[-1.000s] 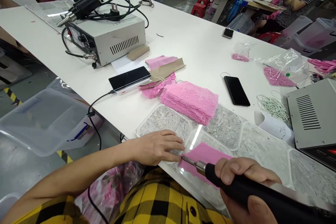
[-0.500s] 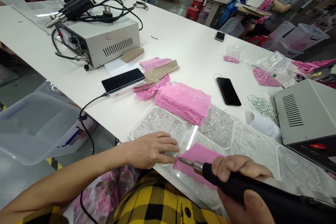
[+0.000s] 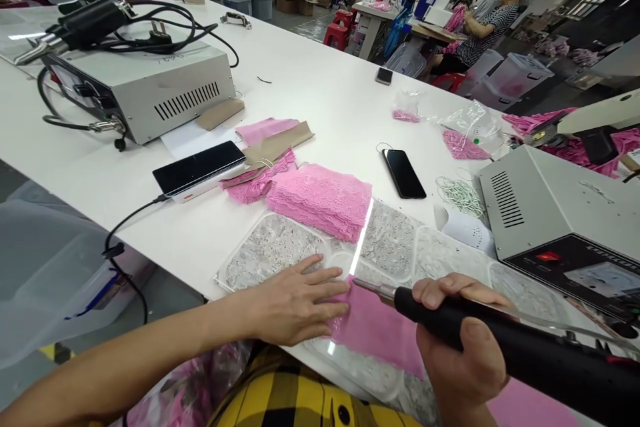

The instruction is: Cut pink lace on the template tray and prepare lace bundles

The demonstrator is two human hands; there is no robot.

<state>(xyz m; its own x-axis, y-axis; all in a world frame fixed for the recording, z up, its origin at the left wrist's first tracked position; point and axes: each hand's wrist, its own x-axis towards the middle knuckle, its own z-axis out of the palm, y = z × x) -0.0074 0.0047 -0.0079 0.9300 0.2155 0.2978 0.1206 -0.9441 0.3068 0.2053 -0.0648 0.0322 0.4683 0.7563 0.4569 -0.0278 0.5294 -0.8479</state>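
My left hand (image 3: 300,300) lies flat with spread fingers, its fingertips on the left edge of a pink fabric piece (image 3: 385,330) on the grey marbled mat (image 3: 277,247). In my right hand (image 3: 463,320) is a black handheld tool (image 3: 530,353), fingers wrapped round its body. The tool's metal tip points left and is at the fabric's upper left corner, close to my left fingertips. Beyond the mat's far edge sits a stack of pink lace pieces (image 3: 320,200), with a gathered pink bundle (image 3: 260,180) beside it. More pink fabric (image 3: 530,407) shows below the tool at lower right.
A grey box with a second tool and cables (image 3: 175,93) stands at left, near a phone on a white block (image 3: 200,170). Another phone (image 3: 404,173), green string (image 3: 460,195) and a grey control box (image 3: 560,207) are at right. A person (image 3: 487,27) sits behind.
The view has shifted right. My left hand's fingers have spread over the fabric's edge. The tool tip has moved to the fabric's upper corner, and more of the fabric shows.
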